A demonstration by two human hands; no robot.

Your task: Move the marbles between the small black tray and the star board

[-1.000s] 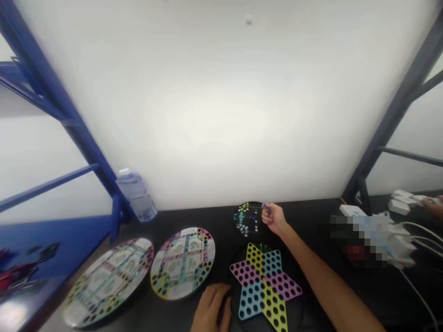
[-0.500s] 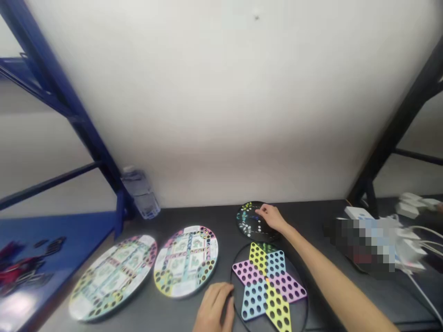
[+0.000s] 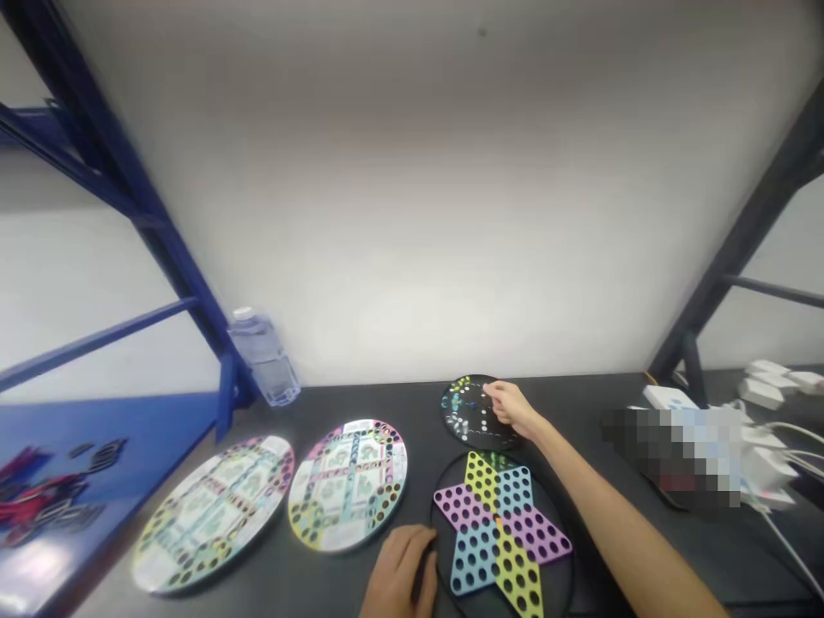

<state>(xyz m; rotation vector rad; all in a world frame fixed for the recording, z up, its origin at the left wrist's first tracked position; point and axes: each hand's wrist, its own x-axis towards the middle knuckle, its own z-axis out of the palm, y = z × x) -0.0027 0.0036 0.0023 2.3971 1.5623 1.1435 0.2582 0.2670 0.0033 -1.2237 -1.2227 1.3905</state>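
Observation:
My right hand (image 3: 510, 409) sits at the right side of a round black board (image 3: 454, 425), its fingertips over several small yellow, teal and white marbles (image 3: 460, 402). Whether those fingers hold a marble is hidden. My left hand (image 3: 399, 571) rests curled at the left edge of a black ring around a star-shaped pegboard (image 3: 495, 549) with pink, blue and yellow holes. Anything inside that hand is hidden. Two round printed boards with coloured holes (image 3: 348, 485) (image 3: 212, 515) lie to the left.
A plastic water bottle (image 3: 263, 359) stands at the back of the dark table beside a blue metal frame (image 3: 222, 403). A white wall rises behind. On the right, a pixelated patch (image 3: 682, 455) covers something among white adapters (image 3: 763, 386) and cables.
My right hand has moved slightly left across the black board, and the blue marble at its fingertips earlier no longer shows. My left hand stays near the ring. The view has shifted slightly.

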